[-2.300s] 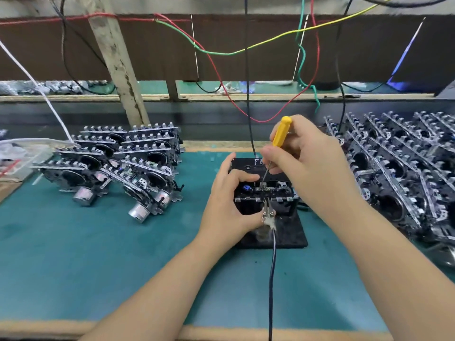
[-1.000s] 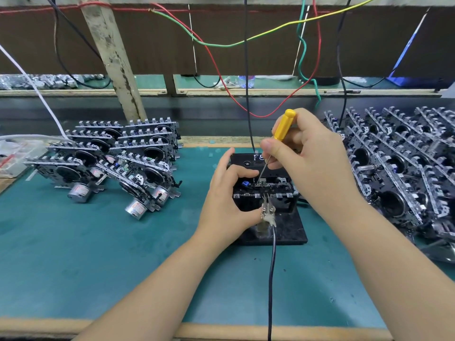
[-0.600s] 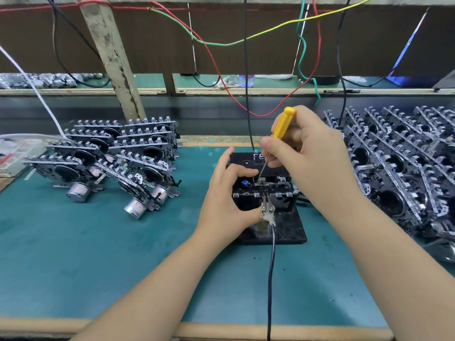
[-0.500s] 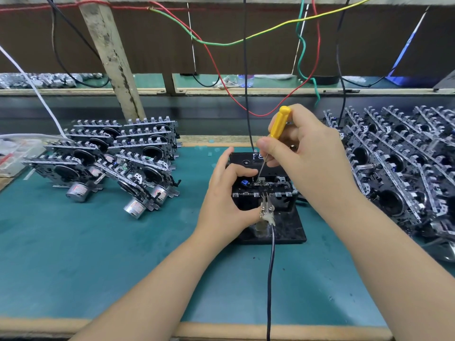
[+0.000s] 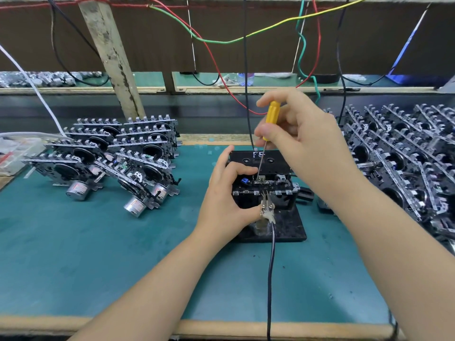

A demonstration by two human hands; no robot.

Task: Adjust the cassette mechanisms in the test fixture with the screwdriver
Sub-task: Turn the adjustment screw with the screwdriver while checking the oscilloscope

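Observation:
A black test fixture [image 5: 286, 227] sits mid-table with a cassette mechanism [image 5: 275, 187] seated in it. My left hand [image 5: 224, 205] grips the mechanism's left side, thumb and forefinger around its corner. My right hand [image 5: 302, 141] pinches a yellow-handled screwdriver [image 5: 270, 119], held nearly upright, its thin shaft running down so the tip rests on the mechanism's top near the middle. A metal crocodile clip [image 5: 267, 207] on a dark cable bites the mechanism's front edge.
A stack of cassette mechanisms [image 5: 118, 156] with small motors stands on the green mat at left. Many more mechanisms [image 5: 403, 153] lie in rows at right. Coloured wires [image 5: 216, 40] hang overhead. A wooden post [image 5: 110, 55] rises at the back left; a clear plastic tray [image 5: 14, 151] sits far left.
The screwdriver handle has tilted a little more upright and shifted slightly left, with my fingers turning on it. My left hand and the mechanism have stayed in place.

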